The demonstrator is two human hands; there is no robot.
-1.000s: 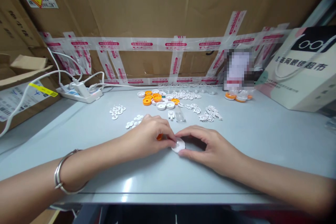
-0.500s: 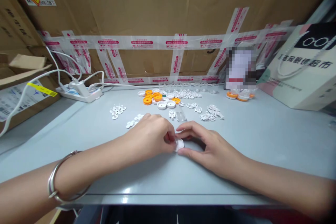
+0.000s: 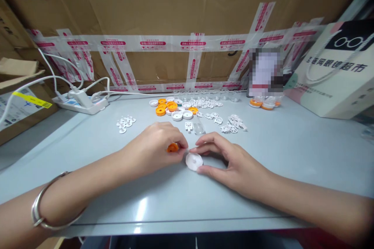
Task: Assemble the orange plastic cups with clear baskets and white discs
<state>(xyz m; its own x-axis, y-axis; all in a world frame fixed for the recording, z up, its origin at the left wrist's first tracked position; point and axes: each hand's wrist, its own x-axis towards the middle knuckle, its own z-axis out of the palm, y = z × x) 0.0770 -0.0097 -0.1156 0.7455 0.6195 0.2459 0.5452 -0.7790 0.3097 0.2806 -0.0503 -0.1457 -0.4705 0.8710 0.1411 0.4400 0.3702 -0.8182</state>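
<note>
On the front half of a grey table (image 3: 163,198), a white disc (image 3: 194,162) sits between the left hand (image 3: 159,142) and the right hand (image 3: 236,159). The right hand grasps the disc by its rim, thumb at the near side, fingertips at the far side. The left hand is curled just beside the disc, thumb and fingertips meeting; whether they pinch something small cannot be told. An orange cap (image 3: 173,147) shows within the curl, held or lying beyond, unclear which. Farther back: white pegs (image 3: 122,130), left; a square piece (image 3: 188,126), centre; clustered rings (image 3: 172,106), behind it; openwork parts (image 3: 233,128), right; clear cups (image 3: 234,97), along the rear.
</note>
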